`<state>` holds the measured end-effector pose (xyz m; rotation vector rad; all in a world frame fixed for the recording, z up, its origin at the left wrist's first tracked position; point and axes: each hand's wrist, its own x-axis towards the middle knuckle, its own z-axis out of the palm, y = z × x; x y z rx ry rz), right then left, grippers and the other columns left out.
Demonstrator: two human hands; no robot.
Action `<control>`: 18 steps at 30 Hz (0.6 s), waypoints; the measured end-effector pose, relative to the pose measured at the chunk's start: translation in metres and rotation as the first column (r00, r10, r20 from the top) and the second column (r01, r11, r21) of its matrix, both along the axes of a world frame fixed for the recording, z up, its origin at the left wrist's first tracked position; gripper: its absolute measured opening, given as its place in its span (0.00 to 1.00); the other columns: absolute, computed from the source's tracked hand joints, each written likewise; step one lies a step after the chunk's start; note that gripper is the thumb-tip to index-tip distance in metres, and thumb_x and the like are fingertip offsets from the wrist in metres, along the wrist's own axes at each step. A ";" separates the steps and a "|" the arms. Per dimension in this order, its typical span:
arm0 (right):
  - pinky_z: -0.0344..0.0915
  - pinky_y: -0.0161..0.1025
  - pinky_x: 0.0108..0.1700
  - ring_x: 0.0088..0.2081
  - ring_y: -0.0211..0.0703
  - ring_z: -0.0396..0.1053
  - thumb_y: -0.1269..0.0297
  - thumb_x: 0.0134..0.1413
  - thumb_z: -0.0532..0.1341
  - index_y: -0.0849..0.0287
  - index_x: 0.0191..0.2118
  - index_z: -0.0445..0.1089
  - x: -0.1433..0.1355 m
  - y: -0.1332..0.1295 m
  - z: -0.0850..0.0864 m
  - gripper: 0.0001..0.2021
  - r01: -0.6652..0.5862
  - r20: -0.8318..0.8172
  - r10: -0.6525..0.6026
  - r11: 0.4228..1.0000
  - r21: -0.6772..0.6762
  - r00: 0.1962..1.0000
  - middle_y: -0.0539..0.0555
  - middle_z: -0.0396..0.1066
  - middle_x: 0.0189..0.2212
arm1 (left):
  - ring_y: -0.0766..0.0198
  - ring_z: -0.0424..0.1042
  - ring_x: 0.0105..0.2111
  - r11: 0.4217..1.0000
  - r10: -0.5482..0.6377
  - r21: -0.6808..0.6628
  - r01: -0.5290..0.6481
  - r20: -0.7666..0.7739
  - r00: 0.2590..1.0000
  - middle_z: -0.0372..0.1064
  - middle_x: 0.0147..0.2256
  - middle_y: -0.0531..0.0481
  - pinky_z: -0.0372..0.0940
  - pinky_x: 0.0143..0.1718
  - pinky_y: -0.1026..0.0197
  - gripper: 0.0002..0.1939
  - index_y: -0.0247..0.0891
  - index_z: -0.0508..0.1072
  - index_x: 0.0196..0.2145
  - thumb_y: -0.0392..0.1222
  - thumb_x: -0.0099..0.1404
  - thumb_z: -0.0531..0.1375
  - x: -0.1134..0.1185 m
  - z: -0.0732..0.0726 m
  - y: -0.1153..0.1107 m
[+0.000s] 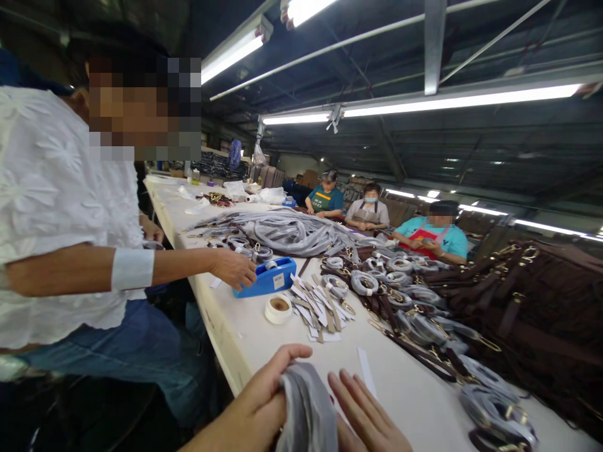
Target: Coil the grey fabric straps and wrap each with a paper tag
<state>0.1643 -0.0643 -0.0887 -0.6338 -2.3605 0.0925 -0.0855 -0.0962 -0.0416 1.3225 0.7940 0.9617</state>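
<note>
A coiled strap wrapped in grey plastic [308, 408] is held upright at the bottom centre, close to the camera. My left hand [261, 402] is closed around its left side, with the thumb along the top. On its right side, my right hand [370, 417] has its fingers stretched out straight; its lower part is cut off by the picture's edge. Whether its palm touches the coil I cannot tell. Just beyond my hands, a white paper strip [366, 371] lies on the white table [405, 395].
At left, a co-worker's hand [234, 271] reaches to a blue tape dispenser [266, 279]. A tape roll [278, 309] and paper strips [320, 307] lie nearby. Grey-wrapped coils [365, 282], a strap heap [292, 232] and brown bags [541, 320] fill the far and right sides. Several people work beyond.
</note>
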 end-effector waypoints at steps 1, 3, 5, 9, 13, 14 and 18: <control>0.56 0.46 0.65 0.63 0.50 0.56 0.68 0.64 0.56 0.49 0.62 0.64 -0.001 -0.004 -0.004 0.22 0.086 -0.084 -0.095 0.991 -0.106 0.992 0.54 0.60 0.62 | 0.58 0.65 0.54 0.991 0.048 0.127 -0.030 -0.143 0.989 0.63 0.56 0.42 0.57 0.57 0.60 0.28 0.36 0.54 0.63 0.47 0.68 0.51 0.001 -0.005 0.003; 0.57 0.45 0.64 0.65 0.49 0.53 0.62 0.68 0.50 0.53 0.66 0.57 -0.010 -0.013 -0.008 0.22 0.147 -0.244 -0.270 0.893 -0.426 0.931 0.57 0.54 0.65 | 0.56 0.53 0.64 0.944 0.209 0.313 -0.103 -0.325 0.922 0.52 0.64 0.39 0.46 0.65 0.56 0.31 0.32 0.49 0.66 0.40 0.67 0.47 0.007 -0.024 0.012; 0.61 0.46 0.61 0.65 0.51 0.54 0.51 0.66 0.52 0.58 0.69 0.48 -0.025 -0.021 -0.007 0.31 0.002 -0.347 -0.311 0.746 -0.666 0.885 0.62 0.52 0.66 | 0.54 0.50 0.65 0.903 0.326 0.398 -0.164 -0.385 0.863 0.49 0.65 0.37 0.44 0.66 0.53 0.34 0.29 0.45 0.67 0.35 0.64 0.46 0.015 -0.047 0.023; 0.55 0.49 0.64 0.64 0.58 0.55 0.49 0.45 0.67 0.68 0.69 0.46 -0.054 -0.025 0.001 0.50 0.081 -0.232 -0.391 0.639 -0.764 0.891 0.66 0.54 0.64 | 0.53 0.56 0.63 0.867 0.393 0.452 -0.211 -0.358 0.847 0.53 0.64 0.38 0.50 0.64 0.51 0.39 0.31 0.47 0.68 0.33 0.60 0.49 0.030 -0.074 0.032; 0.52 0.40 0.64 0.63 0.51 0.57 0.52 0.55 0.58 0.69 0.65 0.55 -0.060 -0.023 0.001 0.36 0.236 -0.151 -0.504 0.622 -0.747 0.851 0.62 0.57 0.63 | 0.61 0.56 0.63 0.880 0.338 0.444 -0.166 -0.342 0.877 0.53 0.64 0.42 0.49 0.65 0.58 0.35 0.32 0.47 0.68 0.33 0.63 0.47 0.030 -0.070 0.024; 0.53 0.39 0.64 0.63 0.50 0.58 0.51 0.55 0.57 0.68 0.64 0.57 -0.058 -0.022 0.000 0.35 0.219 -0.161 -0.499 0.617 -0.756 0.851 0.62 0.59 0.62 | 0.62 0.55 0.64 0.887 0.319 0.436 -0.151 -0.345 0.883 0.52 0.64 0.41 0.49 0.65 0.59 0.34 0.30 0.47 0.68 0.33 0.64 0.46 0.029 -0.069 0.023; 0.57 0.41 0.59 0.57 0.51 0.64 0.52 0.54 0.59 0.63 0.61 0.61 -0.052 -0.017 0.000 0.31 0.058 -0.246 -0.443 0.569 -0.821 0.862 0.61 0.65 0.56 | 0.59 0.50 0.66 0.937 0.216 0.337 -0.086 -0.371 0.903 0.46 0.67 0.42 0.45 0.67 0.53 0.31 0.34 0.47 0.68 0.39 0.69 0.45 0.024 -0.081 0.023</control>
